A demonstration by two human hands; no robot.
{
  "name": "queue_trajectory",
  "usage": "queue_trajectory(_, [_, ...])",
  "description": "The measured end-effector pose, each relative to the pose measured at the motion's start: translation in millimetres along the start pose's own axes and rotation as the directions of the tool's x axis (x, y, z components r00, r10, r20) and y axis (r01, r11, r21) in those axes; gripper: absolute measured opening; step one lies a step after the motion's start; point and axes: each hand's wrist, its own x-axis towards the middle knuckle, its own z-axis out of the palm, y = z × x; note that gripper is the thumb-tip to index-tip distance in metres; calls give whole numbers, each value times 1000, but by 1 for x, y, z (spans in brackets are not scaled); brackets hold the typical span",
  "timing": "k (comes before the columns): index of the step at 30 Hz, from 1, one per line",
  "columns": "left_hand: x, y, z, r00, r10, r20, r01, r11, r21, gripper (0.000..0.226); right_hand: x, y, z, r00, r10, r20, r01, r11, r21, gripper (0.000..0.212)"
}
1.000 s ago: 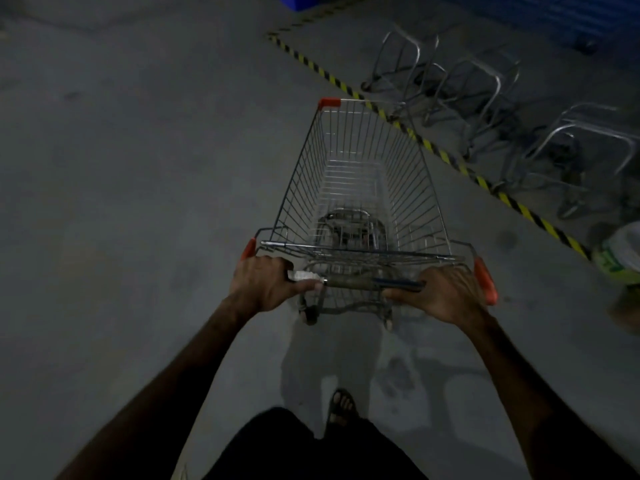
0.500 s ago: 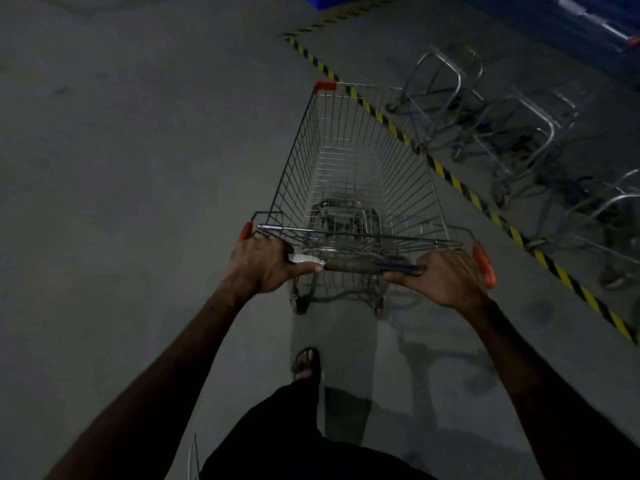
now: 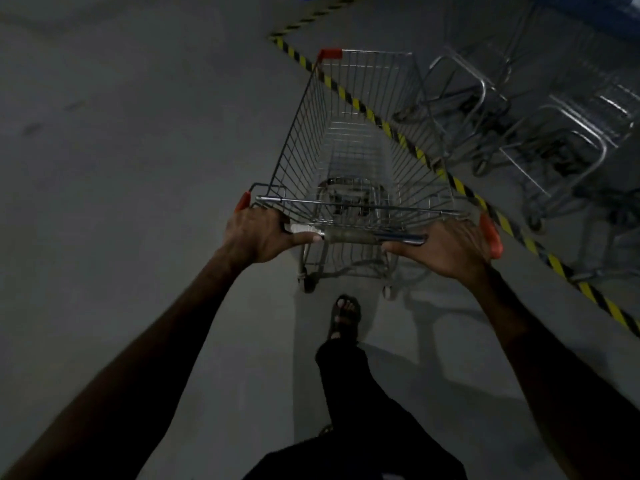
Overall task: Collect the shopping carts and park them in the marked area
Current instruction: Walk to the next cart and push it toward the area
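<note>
The left hand (image 3: pixel 258 233) is clenched around the left end of the cart handle (image 3: pixel 353 236), its thumb stretched along the bar toward the middle. The right hand (image 3: pixel 446 247) grasps the right end the same way, fingers curled over the top and thumb pointing inward. Between the two grips the bar lies bare, and an orange end cap (image 3: pixel 491 233) shows just outside the right hand. The shopping cart (image 3: pixel 349 147) extends straight ahead of both grips, its empty wire basket narrowing toward a far rim with an orange corner. It stands on the grey concrete floor (image 3: pixel 121 150). The yellow-and-black striped line (image 3: pixel 512 228) runs diagonally under the basket, and the cart's front right part lies over it. Beyond the line, to the right, stand other metal carts (image 3: pixel 554 143), blurred. A sandalled foot (image 3: pixel 344 317) is just behind the cart's rear wheels.
</note>
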Motion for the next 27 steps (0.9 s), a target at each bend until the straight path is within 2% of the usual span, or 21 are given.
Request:
queue_trajectory(4, [98, -33, -19, 1000, 0, -10, 0, 1000, -18, 91, 104, 2, -11, 999, -3, -32, 4, 1000, 31, 89])
queue_trajectory(9, [215, -68, -44, 1000, -17, -8, 16, 1000, -13, 93, 236, 11, -16, 998, -4, 58, -5, 987, 163, 86])
queue_trajectory(12, [275, -85, -56, 1000, -18, 4, 18, 1000, -17, 88, 308, 15, -24, 997, 0, 76, -9, 993, 115, 92])
queue_trajectory(15, [334, -105, -68, 999, -45, 7, 46, 999, -7, 96, 377, 17, -30, 992, -18, 121, 5, 994, 112, 104])
queue_trajectory(19, [419, -138, -81, 999, -21, -28, 21, 1000, 9, 109, 468, 12, -42, 995, -27, 97, 27, 1000, 8, 102])
queue_trajectory(24, [536, -193, -101, 998, 41, -40, -41, 999, -19, 92, 569, -6, -59, 997, 35, 70, -39, 998, 53, 104])
queue_trajectory(25, [560, -204, -107, 999, 52, -17, -52, 998, -17, 93, 588, -12, -64, 996, 54, 66, -59, 995, 75, 102])
queue_trajectory(27, [608, -224, -119, 995, 94, 17, -94, 996, 1, 99, 623, -26, -80, 992, 83, 94, -98, 982, 160, 78])
